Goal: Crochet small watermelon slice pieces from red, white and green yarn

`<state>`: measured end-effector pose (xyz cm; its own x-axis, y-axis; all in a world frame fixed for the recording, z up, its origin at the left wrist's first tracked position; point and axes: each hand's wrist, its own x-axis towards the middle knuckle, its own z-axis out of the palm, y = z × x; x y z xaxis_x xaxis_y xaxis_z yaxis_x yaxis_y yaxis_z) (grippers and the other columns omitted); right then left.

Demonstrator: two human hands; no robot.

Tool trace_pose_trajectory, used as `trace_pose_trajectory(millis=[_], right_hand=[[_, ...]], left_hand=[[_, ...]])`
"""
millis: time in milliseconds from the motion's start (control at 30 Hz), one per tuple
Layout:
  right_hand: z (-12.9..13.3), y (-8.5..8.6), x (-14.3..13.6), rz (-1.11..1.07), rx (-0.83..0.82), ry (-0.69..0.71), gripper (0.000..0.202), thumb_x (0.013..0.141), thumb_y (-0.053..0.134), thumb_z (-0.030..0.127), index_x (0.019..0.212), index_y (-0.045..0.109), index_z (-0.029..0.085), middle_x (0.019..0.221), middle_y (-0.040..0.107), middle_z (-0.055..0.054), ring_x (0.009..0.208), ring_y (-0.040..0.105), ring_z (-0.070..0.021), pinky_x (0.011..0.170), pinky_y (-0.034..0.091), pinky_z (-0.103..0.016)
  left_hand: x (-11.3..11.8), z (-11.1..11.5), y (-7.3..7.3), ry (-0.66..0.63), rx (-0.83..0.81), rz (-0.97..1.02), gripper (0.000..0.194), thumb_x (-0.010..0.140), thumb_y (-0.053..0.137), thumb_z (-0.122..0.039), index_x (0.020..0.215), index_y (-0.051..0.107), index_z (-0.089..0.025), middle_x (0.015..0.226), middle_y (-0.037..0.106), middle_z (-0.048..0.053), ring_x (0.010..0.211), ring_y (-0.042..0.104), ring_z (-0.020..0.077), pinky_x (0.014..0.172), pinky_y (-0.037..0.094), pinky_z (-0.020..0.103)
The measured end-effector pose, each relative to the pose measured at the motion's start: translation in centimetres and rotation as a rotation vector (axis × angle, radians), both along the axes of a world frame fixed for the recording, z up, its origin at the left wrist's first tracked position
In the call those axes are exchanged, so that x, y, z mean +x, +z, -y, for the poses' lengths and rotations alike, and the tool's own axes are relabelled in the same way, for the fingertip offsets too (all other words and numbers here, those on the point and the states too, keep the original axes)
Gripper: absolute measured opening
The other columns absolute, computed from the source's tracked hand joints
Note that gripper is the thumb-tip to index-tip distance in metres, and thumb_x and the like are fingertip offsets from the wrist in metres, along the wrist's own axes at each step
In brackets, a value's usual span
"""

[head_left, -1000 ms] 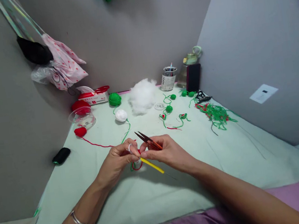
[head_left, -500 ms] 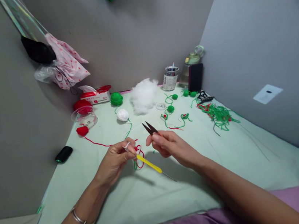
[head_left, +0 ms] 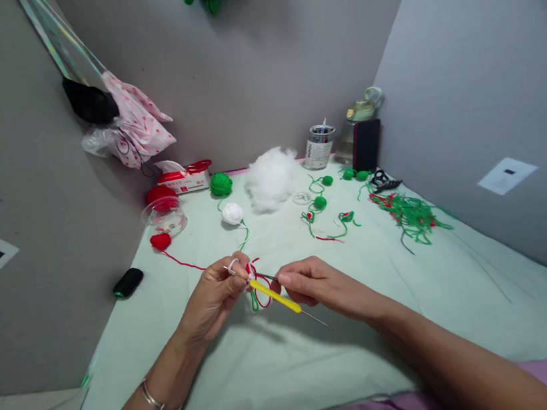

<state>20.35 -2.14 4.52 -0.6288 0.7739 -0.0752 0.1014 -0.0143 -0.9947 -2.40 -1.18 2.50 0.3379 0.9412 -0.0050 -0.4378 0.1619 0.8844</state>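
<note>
My left hand (head_left: 222,292) is closed on a crochet hook (head_left: 280,298) with a yellow handle, together with a small piece of crochet in white, red and green yarn. White yarn loops round the hook by my fingers. Loose red yarn (head_left: 264,293) hangs below the fingertips. My right hand (head_left: 314,283) is closed round small scissors (head_left: 267,276), whose dark blades point left at the yarn beside my left fingertips. Most of the scissors is hidden in my palm, and whether the blades touch the yarn I cannot tell.
Behind my hands lie a white yarn ball (head_left: 232,214), a green yarn ball (head_left: 221,184), white stuffing (head_left: 273,179) and a red ball (head_left: 161,241). A tangle of green yarn scraps (head_left: 413,217) is at right. A phone (head_left: 367,144) and pen tin (head_left: 320,148) stand at the back.
My right hand has moved down and left, bringing the scissors from pointing upward to the yarn at my left fingertips. The view has shifted slightly.
</note>
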Motion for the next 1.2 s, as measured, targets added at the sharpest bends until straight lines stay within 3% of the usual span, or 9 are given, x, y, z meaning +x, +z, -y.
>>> trace_pose_trajectory(millis=[700,1200], right_hand=[[0.34,0.03,0.00,0.017,0.006,-0.060,0.052,0.097,0.057,0.063,0.085,0.071,0.014,0.061,0.035,0.007,0.056,0.028,-0.0088,0.054,0.021,-0.027],[0.43,-0.24,-0.16,-0.037,-0.074,-0.024,0.051,0.096,0.059,0.063,0.083,0.069,0.015,0.059,0.036,0.008,0.055,0.027,-0.0084,0.053,0.019,-0.027]], left_hand=[[0.02,0.13,0.06,-0.025,-0.015,-0.004,0.027,0.067,0.097,-0.033,0.064,0.075,-0.016,0.086,0.054,0.000,0.070,0.053,0.0091,0.065,0.047,0.018],[0.09,0.33,-0.06,-0.049,-0.021,0.001,0.027,0.065,0.098,-0.033,0.064,0.076,-0.017,0.086,0.056,0.000,0.075,0.055,0.0101,0.066,0.051,0.017]])
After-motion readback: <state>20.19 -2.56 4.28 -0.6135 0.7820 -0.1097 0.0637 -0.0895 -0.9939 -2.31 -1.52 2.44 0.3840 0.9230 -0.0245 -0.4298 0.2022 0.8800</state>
